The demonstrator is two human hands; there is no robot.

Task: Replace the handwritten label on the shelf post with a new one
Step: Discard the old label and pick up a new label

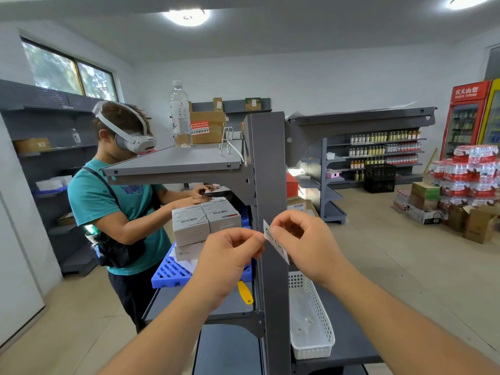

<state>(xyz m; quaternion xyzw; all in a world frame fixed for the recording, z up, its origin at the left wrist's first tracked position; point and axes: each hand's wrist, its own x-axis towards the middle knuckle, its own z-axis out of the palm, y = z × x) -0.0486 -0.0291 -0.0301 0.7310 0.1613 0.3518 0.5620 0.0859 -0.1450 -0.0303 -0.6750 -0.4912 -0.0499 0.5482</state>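
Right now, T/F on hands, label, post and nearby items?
1. Both hands pinch the label. True: left hand and right hand hold it in front of the shelf post.
2. The white basket sits left of the post. False: it is on the right.
3. A yellow tool lies on the shelf below the left hand. True.
4. The water bottle lies on its side. False: it stands upright on the top shelf.
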